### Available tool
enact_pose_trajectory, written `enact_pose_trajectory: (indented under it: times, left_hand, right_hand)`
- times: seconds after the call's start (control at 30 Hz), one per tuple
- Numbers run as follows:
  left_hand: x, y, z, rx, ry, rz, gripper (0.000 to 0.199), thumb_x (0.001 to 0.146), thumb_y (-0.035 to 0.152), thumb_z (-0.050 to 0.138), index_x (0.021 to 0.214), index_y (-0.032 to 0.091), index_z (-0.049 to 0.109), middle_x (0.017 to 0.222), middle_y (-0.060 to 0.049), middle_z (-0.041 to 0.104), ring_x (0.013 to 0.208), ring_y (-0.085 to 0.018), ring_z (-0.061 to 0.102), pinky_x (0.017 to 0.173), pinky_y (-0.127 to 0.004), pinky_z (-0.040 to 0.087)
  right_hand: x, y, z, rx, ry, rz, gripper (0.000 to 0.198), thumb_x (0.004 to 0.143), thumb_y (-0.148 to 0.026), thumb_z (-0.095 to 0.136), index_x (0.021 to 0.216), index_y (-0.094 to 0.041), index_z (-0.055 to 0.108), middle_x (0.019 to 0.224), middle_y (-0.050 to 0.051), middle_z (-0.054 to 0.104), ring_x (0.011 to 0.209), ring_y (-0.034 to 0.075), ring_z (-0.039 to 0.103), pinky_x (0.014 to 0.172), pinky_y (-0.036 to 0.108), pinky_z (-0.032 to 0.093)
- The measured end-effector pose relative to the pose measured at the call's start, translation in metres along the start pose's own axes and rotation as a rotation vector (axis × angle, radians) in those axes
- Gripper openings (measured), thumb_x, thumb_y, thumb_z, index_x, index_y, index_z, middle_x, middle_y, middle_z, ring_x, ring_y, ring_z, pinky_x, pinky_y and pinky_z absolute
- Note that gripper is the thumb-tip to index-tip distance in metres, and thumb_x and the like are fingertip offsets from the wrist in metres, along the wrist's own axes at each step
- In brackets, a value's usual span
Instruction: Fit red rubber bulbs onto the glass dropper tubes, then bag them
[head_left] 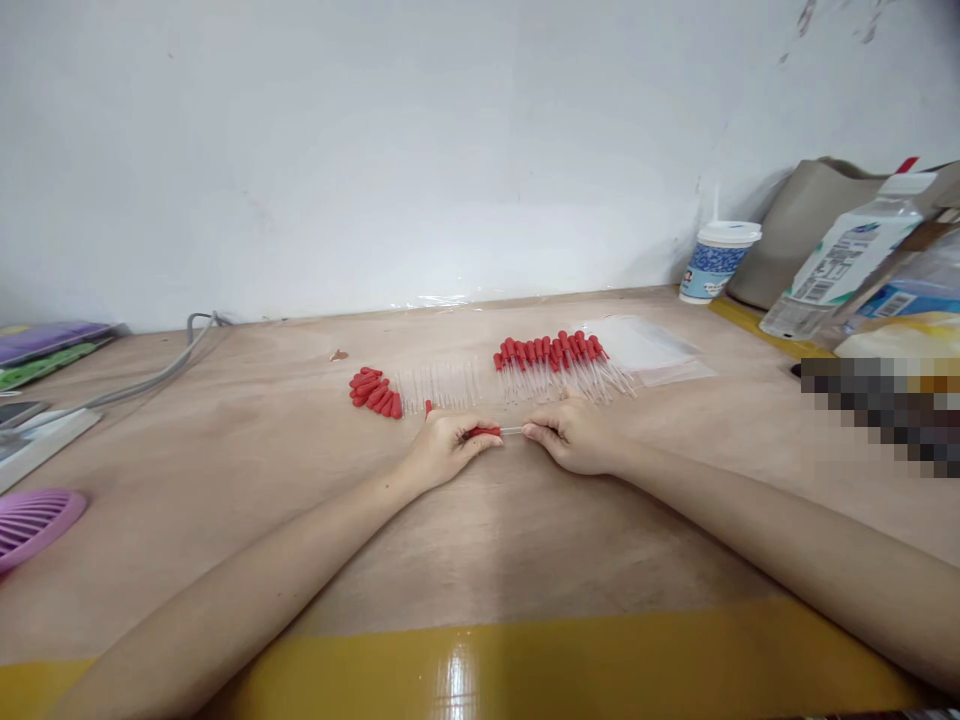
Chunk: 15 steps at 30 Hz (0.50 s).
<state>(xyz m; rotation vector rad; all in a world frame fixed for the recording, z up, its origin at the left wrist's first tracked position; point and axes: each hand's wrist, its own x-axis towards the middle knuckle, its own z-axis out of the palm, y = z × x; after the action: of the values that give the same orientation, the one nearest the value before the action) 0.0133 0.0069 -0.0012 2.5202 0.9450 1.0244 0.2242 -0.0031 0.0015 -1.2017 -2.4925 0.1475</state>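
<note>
My left hand is closed on a red rubber dropper bulb, with the bulb's open end toward the right. A thin clear dropper tube spans the short gap to my right hand, which pinches its other end. Bulb and tube meet in one line; how deep the tube sits I cannot tell. Loose red bulbs lie in a pile left of my hands, beside a row of bare clear tubes. Behind my right hand lie several droppers with red bulbs on their tubes.
A clear plastic bag lies flat behind the droppers. At the back right stand a paper cup and a tilted plastic bottle. A grey cable and a purple slotted object are on the left. Yellow tape covers the front edge.
</note>
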Motion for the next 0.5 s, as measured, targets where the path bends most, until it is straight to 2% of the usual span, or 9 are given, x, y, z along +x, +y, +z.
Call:
enact_pose_trajectory:
  times: [0.1, 0.3, 0.5]
  left_hand:
    - [0.001, 0.002, -0.002, -0.039, -0.045, -0.03, 0.017, 0.074, 0.027, 0.064, 0.086, 0.016, 0.068, 0.082, -0.005, 0.071, 0.071, -0.014, 0.065, 0.065, -0.022, 0.05]
    - [0.001, -0.002, -0.003, -0.122, -0.01, -0.307, 0.026, 0.073, 0.037, 0.063, 0.088, 0.016, 0.068, 0.08, -0.004, 0.07, 0.068, -0.015, 0.064, 0.063, -0.025, 0.05]
    - [-0.001, -0.01, 0.001, -0.217, -0.044, -0.365, 0.029, 0.069, 0.04, 0.065, 0.085, 0.016, 0.069, 0.078, -0.005, 0.07, 0.067, -0.016, 0.063, 0.066, -0.028, 0.051]
  right_hand:
    - [0.0, 0.002, 0.001, -0.034, 0.015, -0.073, 0.031, 0.089, -0.026, 0.038, 0.065, -0.017, 0.055, 0.06, 0.001, 0.059, 0.055, 0.011, 0.045, 0.07, 0.029, 0.028]
    - [-0.002, 0.009, 0.007, 0.013, 0.219, -0.147, 0.023, 0.09, -0.027, 0.037, 0.091, -0.016, 0.057, 0.084, 0.006, 0.063, 0.076, 0.016, 0.054, 0.071, 0.029, 0.033]
    - [-0.002, 0.013, 0.016, -0.103, 0.333, -0.228, 0.023, 0.09, -0.021, 0.036, 0.083, -0.015, 0.057, 0.073, 0.004, 0.062, 0.063, 0.014, 0.051, 0.066, 0.03, 0.03]
